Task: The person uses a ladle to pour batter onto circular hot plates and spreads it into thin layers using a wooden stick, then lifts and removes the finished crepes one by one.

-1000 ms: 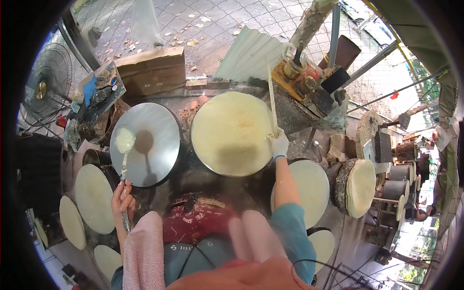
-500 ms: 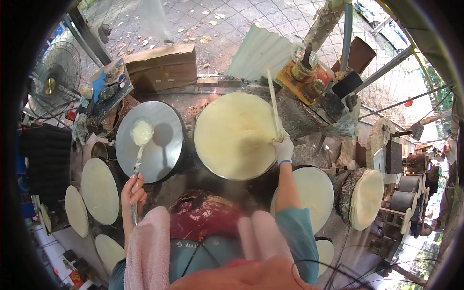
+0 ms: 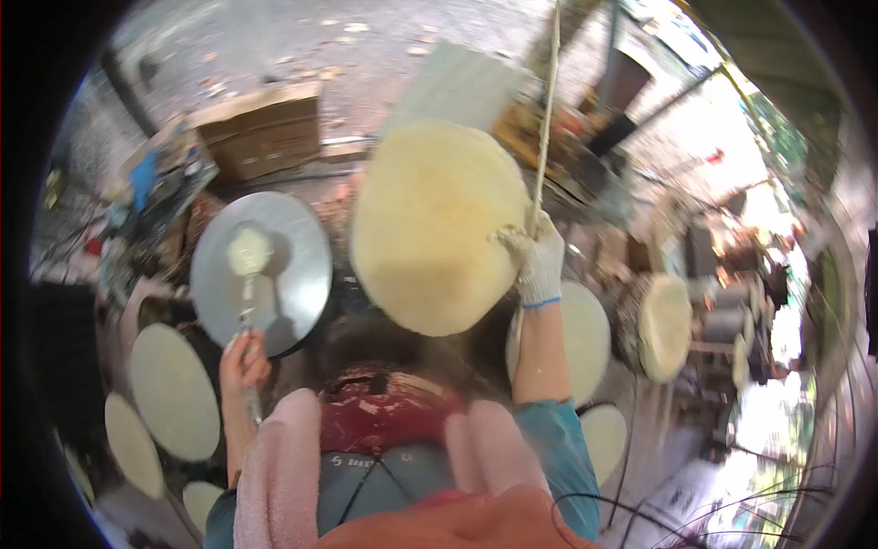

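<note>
My bare left hand (image 3: 244,362) is closed round the handle of a ladle (image 3: 249,252) holding pale batter, above a bare grey round griddle (image 3: 297,224) that carries its shadow. My right hand (image 3: 540,256), in a white knit glove with a blue cuff, grips a long thin stick (image 3: 549,101). Its fingers also pinch the right edge of a large, thin, pale yellow pancake (image 3: 434,220). The sheet's outline is uneven and it looks lifted, hiding the griddle below.
More round griddles with pale sheets stand on the left (image 3: 176,389) and the right (image 3: 581,339). A stack of pale rounds (image 3: 665,328) sits farther right. At the back are a cardboard box (image 3: 261,133), a corrugated sheet (image 3: 448,84) and a cluttered yellow tray (image 3: 521,133).
The pancake has shifted with my right hand and the griddle rim round it no longer shows. The stick now stands more upright. My left hand still holds the ladle over the grey griddle.
</note>
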The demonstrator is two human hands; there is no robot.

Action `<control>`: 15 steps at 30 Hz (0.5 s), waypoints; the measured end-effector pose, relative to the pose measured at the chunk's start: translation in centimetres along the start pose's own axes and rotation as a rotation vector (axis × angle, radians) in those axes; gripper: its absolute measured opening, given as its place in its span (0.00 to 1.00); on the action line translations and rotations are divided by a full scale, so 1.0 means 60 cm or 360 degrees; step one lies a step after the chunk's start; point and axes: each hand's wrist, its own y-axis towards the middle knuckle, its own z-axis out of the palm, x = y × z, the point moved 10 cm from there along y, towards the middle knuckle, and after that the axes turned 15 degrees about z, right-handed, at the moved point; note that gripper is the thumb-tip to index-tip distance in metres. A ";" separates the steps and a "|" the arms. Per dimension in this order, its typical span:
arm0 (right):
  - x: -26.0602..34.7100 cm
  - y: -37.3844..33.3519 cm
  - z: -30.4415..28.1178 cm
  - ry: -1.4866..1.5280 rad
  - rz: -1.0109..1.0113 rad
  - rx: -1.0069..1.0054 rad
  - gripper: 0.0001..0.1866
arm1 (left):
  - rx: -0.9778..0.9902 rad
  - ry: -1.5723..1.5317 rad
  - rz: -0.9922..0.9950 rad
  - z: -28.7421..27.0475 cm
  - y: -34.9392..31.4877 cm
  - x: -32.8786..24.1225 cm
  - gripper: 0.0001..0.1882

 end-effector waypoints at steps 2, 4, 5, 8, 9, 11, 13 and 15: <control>0.045 -0.022 -0.085 -0.0138 -0.0019 -0.0210 0.23 | 0.0020 -0.0065 0.0039 -0.038 0.014 0.023 0.13; 0.081 -0.049 -0.147 -0.0274 0.0149 -0.0271 0.23 | -0.0225 -0.0115 -0.0038 -0.038 0.008 0.032 0.13; 0.096 -0.062 -0.191 -0.0239 0.0203 -0.0201 0.25 | -0.0026 -0.0118 -0.0007 -0.020 0.018 0.032 0.13; 0.170 -0.139 -0.365 -0.0472 0.0238 -0.0371 0.23 | 0.0176 -0.0159 0.0000 0.030 0.025 0.058 0.13; 0.209 -0.177 -0.421 -0.0548 0.0121 -0.0512 0.23 | 0.0142 -0.0178 -0.0014 0.040 0.022 0.070 0.13; 0.300 -0.244 -0.520 -0.0844 0.0044 -0.0736 0.23 | 0.0141 -0.0163 -0.0034 0.079 0.008 0.092 0.13; 0.383 -0.272 -0.621 -0.1157 0.0062 -0.0874 0.23 | 0.0143 -0.0222 -0.0020 0.115 -0.024 0.127 0.13; 0.465 -0.294 -0.694 -0.1601 0.0076 -0.1030 0.23 | 0.0137 -0.0270 -0.0008 0.142 -0.055 0.166 0.14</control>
